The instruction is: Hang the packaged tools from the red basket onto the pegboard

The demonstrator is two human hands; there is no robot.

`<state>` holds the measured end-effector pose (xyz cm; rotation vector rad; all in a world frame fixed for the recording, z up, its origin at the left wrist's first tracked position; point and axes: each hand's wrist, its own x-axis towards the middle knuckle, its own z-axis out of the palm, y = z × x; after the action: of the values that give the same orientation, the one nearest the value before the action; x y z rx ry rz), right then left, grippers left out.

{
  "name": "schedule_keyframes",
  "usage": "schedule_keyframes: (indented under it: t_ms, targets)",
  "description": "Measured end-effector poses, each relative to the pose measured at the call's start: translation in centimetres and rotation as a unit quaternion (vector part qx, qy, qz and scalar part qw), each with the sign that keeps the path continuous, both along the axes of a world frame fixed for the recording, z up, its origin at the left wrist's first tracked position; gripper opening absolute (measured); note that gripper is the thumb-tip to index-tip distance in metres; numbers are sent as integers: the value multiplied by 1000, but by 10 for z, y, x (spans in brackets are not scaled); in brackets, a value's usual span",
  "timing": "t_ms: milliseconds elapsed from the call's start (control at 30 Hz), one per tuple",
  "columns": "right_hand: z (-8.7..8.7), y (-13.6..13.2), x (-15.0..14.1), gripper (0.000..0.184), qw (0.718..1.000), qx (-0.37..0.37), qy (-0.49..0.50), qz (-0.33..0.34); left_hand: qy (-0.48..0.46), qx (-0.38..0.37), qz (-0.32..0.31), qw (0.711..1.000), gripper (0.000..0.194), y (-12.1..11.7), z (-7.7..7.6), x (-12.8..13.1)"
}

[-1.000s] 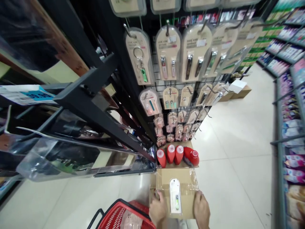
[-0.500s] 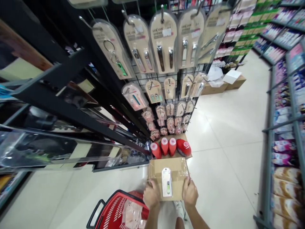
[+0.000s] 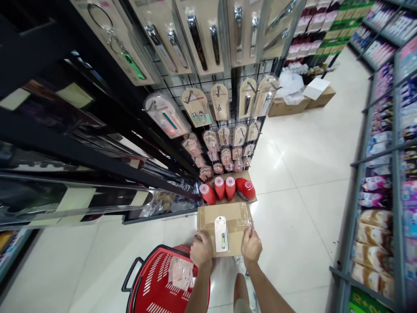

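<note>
Between my hands is a taped cardboard box (image 3: 206, 217), gripped at its two near sides. My left hand (image 3: 201, 249) is closed on the left side, my right hand (image 3: 252, 245) on the right side. On top of the box lies a packaged nail clipper (image 3: 221, 234) with a green part, in a white card pack. Just beyond the box several red bottles (image 3: 224, 188) with pink caps stand in a row at the foot of the display rack. Below and left of my left hand is a red shopping basket (image 3: 153, 278) with pink-toned packets (image 3: 181, 273) inside.
A wire display rack (image 3: 208, 82) with hanging nail-clipper packs rises ahead. Dark shelving (image 3: 97, 161) stands on the left. Cardboard boxes (image 3: 288, 107) sit on the floor beyond the rack. Stocked shelves (image 3: 374, 234) line the right side of the tiled aisle (image 3: 299, 208).
The view has moved closer to the rack, so its upper packs look larger and are partly cut off. The box and both hands appear slightly higher and further left; the grip is unchanged.
</note>
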<state>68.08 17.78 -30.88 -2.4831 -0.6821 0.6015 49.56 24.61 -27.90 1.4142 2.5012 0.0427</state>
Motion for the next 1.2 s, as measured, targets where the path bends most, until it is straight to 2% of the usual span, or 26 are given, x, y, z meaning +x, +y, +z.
schedule_keyframes:
  t_ms: [200,433,733,1200]
  targets:
    - [14,2,4,67,1000,-16,-8,-10,-1,-14,18,1000,59,2,14,12]
    - [0,-2,5,64,999,-50,-21,-1,15,-25,8,1000,66,-5,-8,10]
    - [4,-2,4,59,999,-20,-31,-7,-10,16,12,1000,70,-6,-1,9]
    - [7,-1,1,58,999,-23,-33,-9,-30,16,29,999,68,-3,-3,2]
